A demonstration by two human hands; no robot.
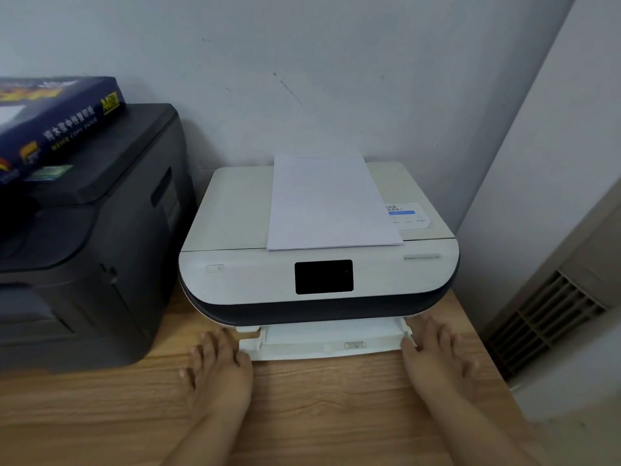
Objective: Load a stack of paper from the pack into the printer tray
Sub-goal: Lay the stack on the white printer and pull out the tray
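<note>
A white printer [235,277] with a dark screen stands on the wooden desk. A stack of white paper [327,203] lies flat on its lid. The white paper tray [322,346] sticks partly out of the printer's front, low on the desk. My left hand [218,368] rests on the desk with its thumb against the tray's left corner. My right hand [437,358] touches the tray's right corner, fingers spread. Neither hand holds paper. The dark blue paper pack [57,126] lies on a second, black printer at the left.
The black printer [87,250] fills the left side of the wooden desk [319,408]. A grey wall stands right behind both printers. To the right is a white unit with a vent grille [544,317], close to the desk's right edge.
</note>
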